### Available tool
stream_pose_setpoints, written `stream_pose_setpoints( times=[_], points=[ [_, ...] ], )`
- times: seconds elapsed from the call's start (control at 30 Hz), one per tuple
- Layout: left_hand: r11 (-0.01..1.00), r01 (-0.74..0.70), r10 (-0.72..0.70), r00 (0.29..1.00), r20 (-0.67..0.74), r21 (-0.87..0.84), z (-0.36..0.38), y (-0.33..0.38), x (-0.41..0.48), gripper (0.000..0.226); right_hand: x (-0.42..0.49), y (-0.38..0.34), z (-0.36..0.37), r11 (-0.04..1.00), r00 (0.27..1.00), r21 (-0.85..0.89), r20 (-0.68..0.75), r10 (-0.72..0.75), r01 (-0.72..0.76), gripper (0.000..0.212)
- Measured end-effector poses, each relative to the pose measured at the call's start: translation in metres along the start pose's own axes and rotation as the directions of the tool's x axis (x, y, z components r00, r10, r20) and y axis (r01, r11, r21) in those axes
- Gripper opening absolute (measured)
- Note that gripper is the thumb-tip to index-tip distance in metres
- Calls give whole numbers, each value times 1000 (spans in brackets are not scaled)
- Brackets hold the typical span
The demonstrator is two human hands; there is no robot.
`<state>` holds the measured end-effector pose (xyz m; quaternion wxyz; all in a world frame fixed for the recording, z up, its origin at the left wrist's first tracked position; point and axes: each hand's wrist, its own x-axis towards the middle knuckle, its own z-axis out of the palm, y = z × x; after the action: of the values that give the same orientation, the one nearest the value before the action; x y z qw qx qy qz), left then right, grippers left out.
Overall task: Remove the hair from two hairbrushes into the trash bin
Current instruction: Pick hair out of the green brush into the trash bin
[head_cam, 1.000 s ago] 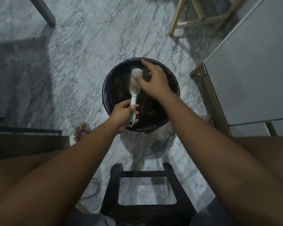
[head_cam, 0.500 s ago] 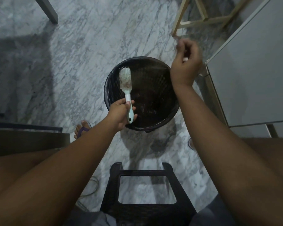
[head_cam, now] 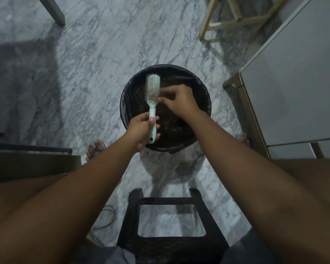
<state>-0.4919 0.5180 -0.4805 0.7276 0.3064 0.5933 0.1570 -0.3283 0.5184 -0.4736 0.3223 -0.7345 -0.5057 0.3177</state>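
A pale green hairbrush (head_cam: 152,88) with a white handle is held upright over the black-lined round trash bin (head_cam: 202,92). My left hand (head_cam: 141,130) grips its handle. A tuft of brownish hair clings to the lower bristles. My right hand (head_cam: 177,101) hovers over the bin just right of the brush head, its fingertips pinched together close to the bristles. Whether it holds any hair I cannot tell. Only one hairbrush is in view.
A black plastic stool (head_cam: 170,225) stands between my knees, near the bin. A grey cabinet (head_cam: 293,82) is at the right, wooden furniture legs (head_cam: 234,21) behind the bin. My sandalled foot (head_cam: 95,149) rests on the marble floor left of the bin.
My right hand left the brush head, rose up and to the right of the bin, then came back down beside the bristles. The brush tilted slightly left then upright.
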Motion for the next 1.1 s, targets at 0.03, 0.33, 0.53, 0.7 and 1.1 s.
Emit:
stream_pose_setpoints(
  times=[0.03, 0.33, 0.53, 0.7, 1.1],
  points=[
    [1000, -4, 4, 1000, -4, -9, 0, 2, 0, 27, 0, 1, 2, 1000, 999, -15, -40, 11, -12, 26],
    [995, -46, 47, 999, 13, -91, 8, 5, 0, 31, -6, 30, 23, 969, 968, -109, -145, 204, -220, 13],
    [994, -69, 72, 997, 27, -86, 2, -2, -1, 30, -1, 42, 23, 871, 934, -340, -74, 350, -353, 12],
    [985, -83, 90, 995, 40, -154, -1, 0, -2, 28, -6, 44, 19, 775, 912, -526, -5, 410, -351, 21],
    [998, -64, 64, 998, 7, 22, -12, -2, 6, 24, 3, 30, -12, 914, 960, -393, 205, 191, -98, 124]
  ],
)
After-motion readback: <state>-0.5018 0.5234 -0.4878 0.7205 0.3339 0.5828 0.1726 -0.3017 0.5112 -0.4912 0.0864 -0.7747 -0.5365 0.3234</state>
